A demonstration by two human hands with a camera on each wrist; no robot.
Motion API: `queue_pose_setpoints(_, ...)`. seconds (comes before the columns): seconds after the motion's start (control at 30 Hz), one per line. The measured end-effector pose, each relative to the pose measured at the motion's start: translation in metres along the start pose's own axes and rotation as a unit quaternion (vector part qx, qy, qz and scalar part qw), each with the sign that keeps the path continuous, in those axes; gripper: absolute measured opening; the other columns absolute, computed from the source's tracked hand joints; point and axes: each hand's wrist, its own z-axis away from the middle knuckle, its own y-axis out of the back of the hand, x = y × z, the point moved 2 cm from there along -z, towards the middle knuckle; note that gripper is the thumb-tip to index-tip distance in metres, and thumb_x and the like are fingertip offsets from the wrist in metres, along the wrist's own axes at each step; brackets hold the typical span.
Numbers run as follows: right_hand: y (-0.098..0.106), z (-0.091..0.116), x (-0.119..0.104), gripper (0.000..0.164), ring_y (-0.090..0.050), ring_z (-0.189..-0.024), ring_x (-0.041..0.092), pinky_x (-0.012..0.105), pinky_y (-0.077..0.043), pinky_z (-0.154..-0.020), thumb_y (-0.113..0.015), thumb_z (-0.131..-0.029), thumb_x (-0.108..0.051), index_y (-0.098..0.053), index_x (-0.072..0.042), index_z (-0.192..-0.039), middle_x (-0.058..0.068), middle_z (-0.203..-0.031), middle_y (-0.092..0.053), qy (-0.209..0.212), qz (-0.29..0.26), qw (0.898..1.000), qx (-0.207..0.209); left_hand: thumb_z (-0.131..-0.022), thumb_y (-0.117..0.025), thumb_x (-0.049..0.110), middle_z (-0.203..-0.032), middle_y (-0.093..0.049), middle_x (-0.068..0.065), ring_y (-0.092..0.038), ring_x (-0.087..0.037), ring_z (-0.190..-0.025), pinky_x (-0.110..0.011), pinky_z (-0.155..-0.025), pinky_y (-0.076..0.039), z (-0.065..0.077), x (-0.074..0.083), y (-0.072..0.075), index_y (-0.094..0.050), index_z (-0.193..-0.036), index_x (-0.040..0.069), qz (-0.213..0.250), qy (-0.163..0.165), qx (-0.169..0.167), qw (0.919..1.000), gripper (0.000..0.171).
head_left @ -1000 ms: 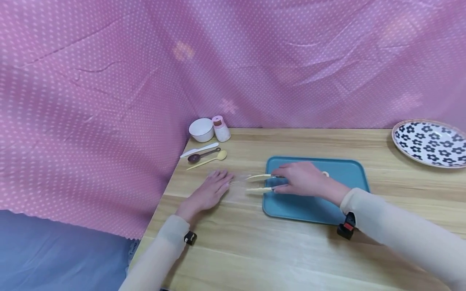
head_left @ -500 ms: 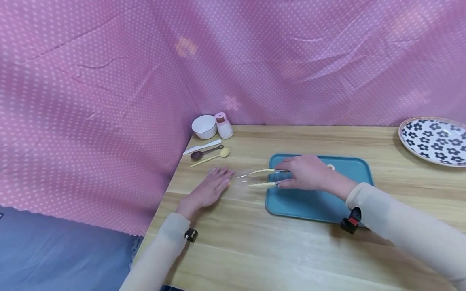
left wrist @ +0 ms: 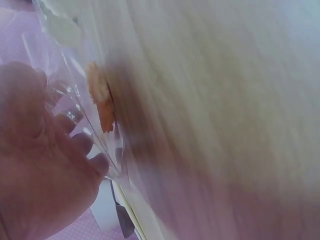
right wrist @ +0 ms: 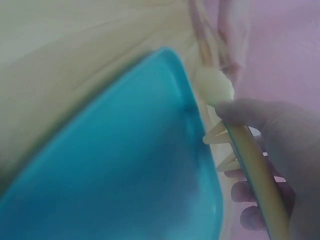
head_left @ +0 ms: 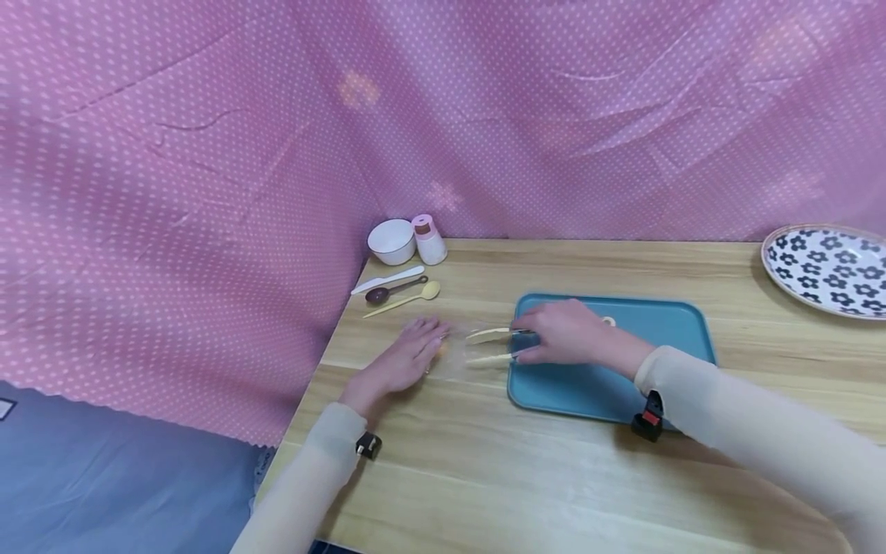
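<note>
My left hand [head_left: 398, 362] holds the edge of a clear plastic bag [head_left: 457, 358], its fingers against the film. An orange-brown piece, perhaps food, [left wrist: 101, 97] shows through or beside this film in the left wrist view; its kind is unclear. My right hand [head_left: 567, 335] grips tongs [head_left: 490, 359] with pale yellow tips over the left part of the blue tray [head_left: 644, 392]. The two tongs tips stand apart and point left at the bag. In the right wrist view, the tongs' arm [right wrist: 257, 175] lies under the thumb, with toothed prongs behind.
A white knife [head_left: 388, 280], a dark brown spoon [head_left: 379, 295] and a yellow spoon [head_left: 429, 291] lie at the back left. Behind them stand a white bowl [head_left: 392, 241] and a pink-capped shaker [head_left: 431, 245]. At the back right sits a flower-patterned plate [head_left: 827, 269].
The tongs have shifted slightly left relative to the tray, towards the bag. The orange piece now shows more plainly next to my left hand, which stays in place. The head view has shifted slightly.
</note>
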Motion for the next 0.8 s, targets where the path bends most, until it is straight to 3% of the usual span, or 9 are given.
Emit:
queue_pose_setpoints(0.47, -0.012, -0.042, -0.030, 0.051, -0.059, -0.068, 0.010, 0.032, -0.051, -0.056, -0.074, -0.084, -0.055, -0.071, -0.019, -0.121, -0.005, -0.094, -0.071, -0.019, -0.009, 1.000, -0.009, -0.110, -0.018, 0.049, -0.173, -0.016, -0.005, -0.007, -0.034, -0.162, -0.054, -0.132, -0.008, 0.000, 0.005, 0.003, -0.023, -0.163, 0.026, 0.062, 0.018, -0.005, 0.9979, 0.057)
queue_pose_setpoints(0.8, -0.018, -0.051, -0.037, 0.054, -0.062, -0.070, 0.009, 0.031, -0.055, -0.059, -0.075, -0.084, -0.058, -0.072, -0.016, -0.117, -0.004, -0.094, -0.074, -0.045, -0.024, 0.999, 0.008, -0.112, -0.021, 0.043, -0.172, -0.018, -0.006, -0.010, -0.033, -0.162, -0.053, -0.133, -0.009, -0.003, 0.001, 0.006, -0.023, -0.163, 0.022, 0.056, 0.016, 0.007, 0.9982, 0.055)
